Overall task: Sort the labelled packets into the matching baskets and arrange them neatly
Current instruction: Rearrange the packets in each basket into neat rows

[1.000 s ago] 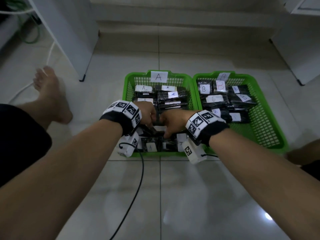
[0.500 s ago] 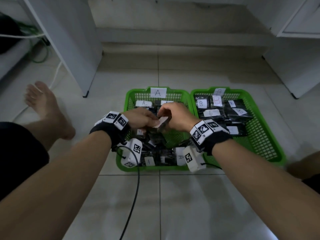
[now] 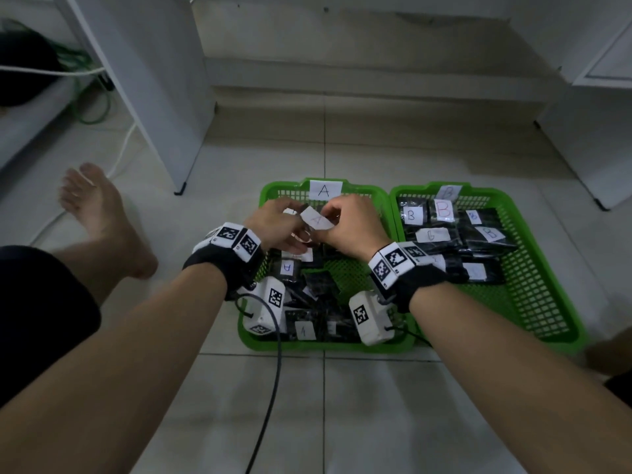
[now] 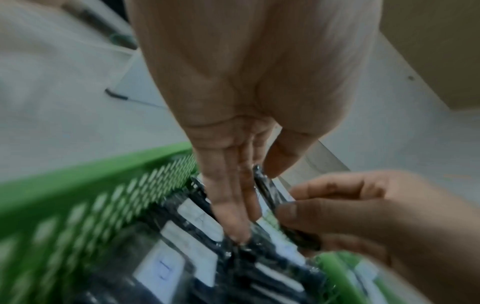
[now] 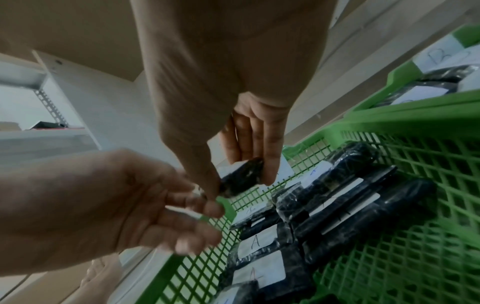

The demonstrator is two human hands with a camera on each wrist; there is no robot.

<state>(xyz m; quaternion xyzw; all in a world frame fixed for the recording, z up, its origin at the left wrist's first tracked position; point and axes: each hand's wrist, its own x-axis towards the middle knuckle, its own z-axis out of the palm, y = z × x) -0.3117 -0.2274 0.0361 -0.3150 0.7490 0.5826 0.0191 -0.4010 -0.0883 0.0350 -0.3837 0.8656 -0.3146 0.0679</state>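
Observation:
Two green baskets stand side by side on the tiled floor. Basket A (image 3: pixel 270 196) on the left carries a paper sign "A" (image 3: pixel 325 190) and holds black packets with A labels (image 5: pixel 255 240). Basket B (image 3: pixel 492 196) on the right holds packets with B labels (image 3: pixel 432 234). Above the far part of basket A, both hands hold one black packet (image 3: pixel 316 218) whose white label reads A. My left hand (image 3: pixel 289 230) pinches its left end (image 4: pixel 265 189) between thumb and fingers. My right hand (image 3: pixel 337 217) pinches the other end (image 5: pixel 241 176).
A bare foot (image 3: pixel 99 213) lies on the floor left of basket A. A white furniture panel (image 3: pixel 160 97) stands behind it, a white cabinet (image 3: pixel 598 131) at the right. A black cable (image 3: pixel 270 371) runs from the left wrist camera toward me.
Both hands rose from the near part of basket A with a packet between them and moved it toward the basket's far end. The A label now faces up.

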